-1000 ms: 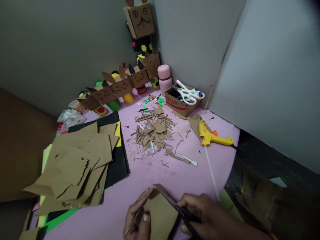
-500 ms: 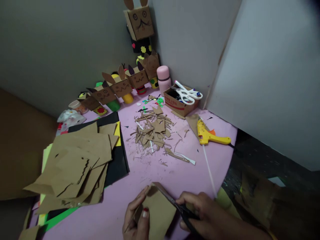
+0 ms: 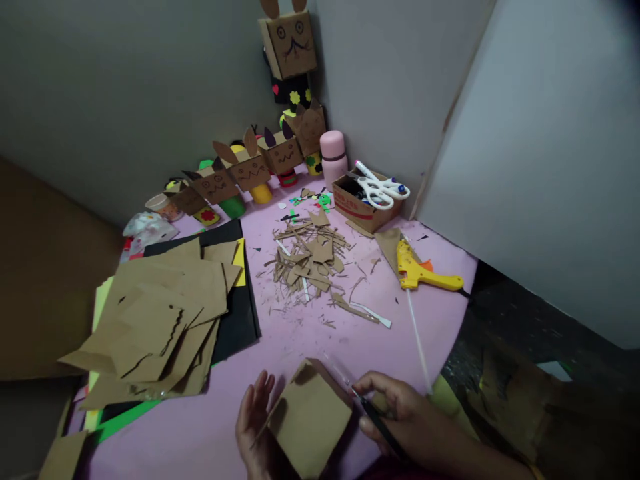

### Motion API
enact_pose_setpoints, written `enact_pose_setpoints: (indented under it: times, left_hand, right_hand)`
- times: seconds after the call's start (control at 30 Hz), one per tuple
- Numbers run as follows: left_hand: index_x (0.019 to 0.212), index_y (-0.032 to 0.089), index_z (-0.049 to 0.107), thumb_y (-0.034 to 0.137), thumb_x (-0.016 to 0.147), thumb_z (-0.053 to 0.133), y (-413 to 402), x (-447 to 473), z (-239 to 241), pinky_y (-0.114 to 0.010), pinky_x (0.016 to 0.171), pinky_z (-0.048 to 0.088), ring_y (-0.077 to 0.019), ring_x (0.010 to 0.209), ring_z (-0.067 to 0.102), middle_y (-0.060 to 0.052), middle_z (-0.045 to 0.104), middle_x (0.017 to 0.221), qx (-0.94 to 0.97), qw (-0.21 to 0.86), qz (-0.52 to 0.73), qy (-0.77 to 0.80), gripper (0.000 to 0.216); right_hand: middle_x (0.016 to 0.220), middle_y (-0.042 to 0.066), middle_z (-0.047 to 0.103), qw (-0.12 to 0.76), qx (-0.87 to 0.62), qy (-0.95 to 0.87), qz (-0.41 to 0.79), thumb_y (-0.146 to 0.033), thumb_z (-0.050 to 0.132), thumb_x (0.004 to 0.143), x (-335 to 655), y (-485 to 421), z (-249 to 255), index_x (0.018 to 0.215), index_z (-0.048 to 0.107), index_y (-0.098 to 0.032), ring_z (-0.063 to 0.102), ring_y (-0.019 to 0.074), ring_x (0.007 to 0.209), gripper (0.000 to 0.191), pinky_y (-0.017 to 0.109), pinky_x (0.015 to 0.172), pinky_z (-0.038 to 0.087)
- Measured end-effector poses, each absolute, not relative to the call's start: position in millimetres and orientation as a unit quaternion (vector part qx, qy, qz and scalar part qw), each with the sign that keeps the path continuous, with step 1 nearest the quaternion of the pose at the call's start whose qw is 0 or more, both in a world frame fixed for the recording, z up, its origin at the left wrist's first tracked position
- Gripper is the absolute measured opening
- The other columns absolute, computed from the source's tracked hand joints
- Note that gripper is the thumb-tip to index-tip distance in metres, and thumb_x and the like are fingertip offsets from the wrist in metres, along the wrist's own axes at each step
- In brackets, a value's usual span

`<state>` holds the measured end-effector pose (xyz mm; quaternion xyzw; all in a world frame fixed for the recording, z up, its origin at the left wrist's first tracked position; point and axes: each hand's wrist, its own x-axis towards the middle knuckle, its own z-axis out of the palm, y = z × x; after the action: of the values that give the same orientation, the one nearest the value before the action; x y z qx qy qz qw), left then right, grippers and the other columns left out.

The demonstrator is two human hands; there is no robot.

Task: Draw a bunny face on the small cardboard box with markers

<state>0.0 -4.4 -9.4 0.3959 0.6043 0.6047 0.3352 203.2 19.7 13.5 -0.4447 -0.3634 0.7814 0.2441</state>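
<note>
A small brown cardboard box (image 3: 311, 421) stands near the table's front edge, tilted so a corner points away from me. Beside its left side is my left hand (image 3: 253, 423), open with the fingers raised and apart. Whether its palm touches the box is hard to see. My right hand (image 3: 407, 410) is closed around the black handles of a pair of scissors (image 3: 379, 425). The blades point up and left, along the box's right edge, and look blurred.
Cardboard scraps (image 3: 310, 257) lie heaped mid-table. Flat cardboard pieces (image 3: 165, 313) are stacked on the left. To the right rests a yellow glue gun (image 3: 425, 272). Behind stand a box of scissors and pens (image 3: 363, 212), a pink flask (image 3: 333, 160) and several cardboard animal figures (image 3: 250, 170).
My left hand has let go of the cardboard box and opened, moving slightly left. The scissors have come off the box's edge a little. The view has shifted slightly.
</note>
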Motion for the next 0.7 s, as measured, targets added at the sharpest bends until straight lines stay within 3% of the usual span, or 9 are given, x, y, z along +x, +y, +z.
enact_pose_setpoints:
  times: [0.07,0.17,0.33,0.4,0.5,0.6,0.7]
  left_hand:
    - [0.131,0.029,0.046,0.075,0.029,0.077,-12,1,-13,-0.056,0.097,0.046,-0.0455,0.125,0.049,-0.014,0.056,0.134,0.395,0.331,0.593,0.619,0.116]
    - [0.134,0.028,0.043,0.062,0.046,0.081,-21,4,-4,-0.051,0.093,0.051,-0.0418,0.121,0.053,-0.014,0.059,0.129,0.378,0.359,0.557,0.646,0.102]
    - [0.133,0.033,0.045,0.046,0.064,0.078,-12,-7,34,-0.044,0.090,0.053,-0.0345,0.113,0.062,-0.010,0.068,0.121,0.360,0.447,0.504,0.646,0.078]
    - [0.136,0.036,0.041,0.046,0.065,0.078,-5,-16,40,-0.044,0.096,0.049,-0.0340,0.121,0.057,-0.008,0.063,0.131,0.352,0.440,0.507,0.652,0.080]
    - [0.139,0.040,0.035,0.053,0.065,0.075,0,-26,31,-0.049,0.100,0.047,-0.0364,0.130,0.048,-0.006,0.050,0.145,0.323,0.427,0.551,0.640,0.086]
    - [0.135,0.036,0.044,0.063,0.051,0.078,-5,-26,11,-0.055,0.094,0.051,-0.0429,0.125,0.051,-0.010,0.059,0.132,0.313,0.380,0.545,0.678,0.094]
    - [0.120,0.035,0.059,0.062,0.040,0.083,-17,-19,-2,-0.059,0.086,0.054,-0.0467,0.114,0.058,-0.009,0.068,0.113,0.303,0.383,0.519,0.702,0.088]
  right_hand:
    - [0.050,-0.013,0.042,0.249,-0.446,-0.362,0.779,-0.034,0.070,0.068,201,19,10,0.113,0.051,-0.016,0.034,0.0046,0.041,0.052,0.017,0.041,0.025]
    - [0.053,-0.011,0.046,0.250,-0.430,-0.354,0.792,-0.037,0.073,0.067,197,17,7,0.125,0.050,-0.015,0.038,0.0053,0.043,0.067,0.018,0.042,0.028]
    - [0.054,-0.009,0.049,0.211,-0.397,-0.373,0.812,-0.040,0.076,0.064,198,15,10,0.115,0.061,-0.014,0.039,0.0052,0.044,0.059,0.018,0.045,0.033]
    - [0.051,-0.009,0.047,0.205,-0.400,-0.382,0.807,-0.042,0.074,0.065,201,15,11,0.114,0.062,-0.015,0.038,0.0058,0.044,0.058,0.019,0.046,0.032]
    - [0.054,-0.008,0.047,0.241,-0.434,-0.384,0.779,-0.045,0.072,0.066,204,16,8,0.118,0.058,-0.013,0.039,0.0066,0.045,0.062,0.019,0.045,0.031]
    - [0.055,-0.009,0.044,0.262,-0.448,-0.395,0.758,-0.043,0.070,0.067,204,19,5,0.126,0.053,-0.010,0.038,0.0073,0.045,0.069,0.020,0.044,0.029]
    - [0.052,-0.010,0.039,0.263,-0.431,-0.424,0.752,-0.036,0.068,0.068,200,23,4,0.131,0.052,-0.012,0.033,0.0072,0.045,0.069,0.020,0.045,0.026]
